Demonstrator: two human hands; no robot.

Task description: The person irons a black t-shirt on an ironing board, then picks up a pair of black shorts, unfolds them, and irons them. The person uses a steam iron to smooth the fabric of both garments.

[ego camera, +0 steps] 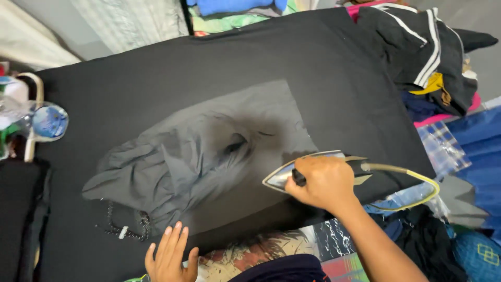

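At the near edge of the board, the left hand is lying flat with fingers spread and straight, gripping nothing, pressing on the hem of the black t-shirt. Just left of it a dark beaded chain is sitting on the cloth. To the right, the right hand is wrapping all fingers tight around the handle of the iron, which is resting sole-down on the shirt near the right lower edge, tip pointing left. Its yellowish cord is looping off to the right. In the middle of the shirt a grey printed panel is showing, picture blurry, cannot tell what it depicts. Further left a clear water bottle with blue cap is lying at the board's edge. At the far right a black garment with white stripes is piling up, with blue and pink cloth beside it. At the far top, folded blue and green clothes are stacking.
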